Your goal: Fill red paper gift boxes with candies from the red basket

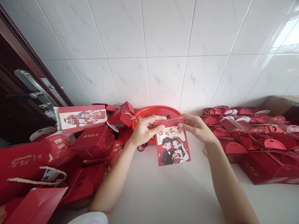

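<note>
1. Over the white tabletop (168, 193) hangs one flat, red-and-cream, cartoon-printed paper packet (173, 146).
2. Left hand (146, 130) and right hand (195, 127) — thumbs in front, fingers curled behind — pinch its red top strip (168, 122).
3. Uneven pulling could crease or tear that strip.
4. Two hands, one packet, one round red plastic basket (161, 107); overlapping red cardboard boxes (92, 141) defy counting.

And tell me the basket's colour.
The basket is orange-red, clearest in the head view.

This looks like a home. Marbled wall tiles (163, 34) rise behind the far edge of the white table (168, 193); past its left edge stands a door (11, 56) with a lever handle (25, 77).
</note>
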Available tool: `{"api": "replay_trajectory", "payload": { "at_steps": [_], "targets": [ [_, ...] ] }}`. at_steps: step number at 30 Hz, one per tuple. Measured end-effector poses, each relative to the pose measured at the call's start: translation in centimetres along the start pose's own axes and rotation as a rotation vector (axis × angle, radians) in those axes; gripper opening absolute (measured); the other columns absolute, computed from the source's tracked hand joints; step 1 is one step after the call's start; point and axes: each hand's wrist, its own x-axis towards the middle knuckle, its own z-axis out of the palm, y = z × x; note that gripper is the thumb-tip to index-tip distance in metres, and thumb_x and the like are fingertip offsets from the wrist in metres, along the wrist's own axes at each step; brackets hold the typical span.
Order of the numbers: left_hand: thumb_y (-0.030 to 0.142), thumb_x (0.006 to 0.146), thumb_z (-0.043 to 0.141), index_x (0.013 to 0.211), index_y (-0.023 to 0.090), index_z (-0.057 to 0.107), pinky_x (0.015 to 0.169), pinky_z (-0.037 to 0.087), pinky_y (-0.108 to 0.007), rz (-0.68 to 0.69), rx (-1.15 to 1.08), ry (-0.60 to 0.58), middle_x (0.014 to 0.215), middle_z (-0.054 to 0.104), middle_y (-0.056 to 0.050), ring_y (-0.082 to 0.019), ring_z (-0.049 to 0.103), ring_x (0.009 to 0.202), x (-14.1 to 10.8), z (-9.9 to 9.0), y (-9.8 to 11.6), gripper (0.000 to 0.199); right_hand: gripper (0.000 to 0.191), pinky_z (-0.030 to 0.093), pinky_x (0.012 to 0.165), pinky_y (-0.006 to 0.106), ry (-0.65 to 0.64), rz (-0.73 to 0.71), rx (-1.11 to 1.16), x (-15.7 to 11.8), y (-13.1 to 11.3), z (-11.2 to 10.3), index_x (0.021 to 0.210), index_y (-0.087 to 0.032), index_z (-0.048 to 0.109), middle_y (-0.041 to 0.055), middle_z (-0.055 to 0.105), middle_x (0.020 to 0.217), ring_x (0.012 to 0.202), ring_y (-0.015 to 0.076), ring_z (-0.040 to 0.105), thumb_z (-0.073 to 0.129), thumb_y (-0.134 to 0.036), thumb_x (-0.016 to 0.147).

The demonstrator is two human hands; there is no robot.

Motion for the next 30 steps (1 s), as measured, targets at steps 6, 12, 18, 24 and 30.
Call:
{"api": "replay_trajectory", "payload": {
  "at_steps": [6, 12, 18, 24, 30],
  "targets": [
    [0.042, 0.079, 0.078, 0.088, 0.019, 0.081, 0.071, 0.065, -0.029, 0.119, 0.044, 0.059, 0.09, 0.081, -0.007, -0.022, 0.077, 0.079, -0.1, -0.1, -0.2, 0.026, 0.05, 0.056, 0.075, 0.029, 0.072, -0.057, -0.096, -0.1, -0.5, 0.3, 0.09, -0.018, 0.074, 0.0041, 0.072, 0.084, 0.081, 0.0197, 0.068, 0.056, -0.065, 0.092],
    [0.033, 0.076, 0.08, 0.095, 0.018, 0.081, 0.063, 0.064, -0.024, 0.094, 0.052, 0.008, 0.091, 0.081, -0.006, -0.021, 0.077, 0.077, -0.1, -0.1, -0.1, 0.025, 0.049, 0.054, 0.067, 0.027, 0.093, -0.014, -0.168, 0.1, -0.4, 0.4, 0.084, -0.017, 0.071, 0.0042, 0.071, 0.081, 0.075, 0.0181, 0.066, 0.064, -0.065, 0.086],
    [0.029, 0.084, 0.069, 0.095, 0.017, 0.081, 0.063, 0.063, -0.025, 0.116, 0.014, 0.001, 0.093, 0.081, -0.007, -0.02, 0.077, 0.077, -0.2, 0.1, 0.0, 0.02, 0.041, 0.054, 0.069, 0.027, 0.072, -0.01, -0.095, -0.1, -0.5, 0.2, 0.087, -0.017, 0.071, 0.0049, 0.073, 0.084, 0.077, 0.0177, 0.068, 0.068, -0.057, 0.086],
    [0.024, 0.084, 0.068, 0.102, 0.017, 0.079, 0.07, 0.063, -0.026, 0.179, 0.024, 0.022, 0.103, 0.08, -0.007, -0.021, 0.077, 0.086, -0.2, 0.5, 0.1, 0.023, 0.033, 0.055, 0.071, 0.028, 0.083, -0.002, -0.021, -0.5, -0.9, 0.4, 0.08, -0.017, 0.073, 0.0038, 0.073, 0.079, 0.075, 0.0173, 0.067, 0.077, -0.05, 0.08],
    [0.028, 0.086, 0.068, 0.109, 0.019, 0.078, 0.081, 0.063, -0.03, 0.229, 0.061, -0.04, 0.112, 0.079, -0.008, -0.023, 0.076, 0.095, -0.8, 1.2, 0.3, 0.026, 0.028, 0.053, 0.072, 0.028, 0.223, 0.002, 0.015, -3.2, -0.9, 1.6, 0.079, -0.018, 0.073, 0.0028, 0.072, 0.078, 0.075, 0.0167, 0.066, 0.073, -0.045, 0.084]
  ]
}}
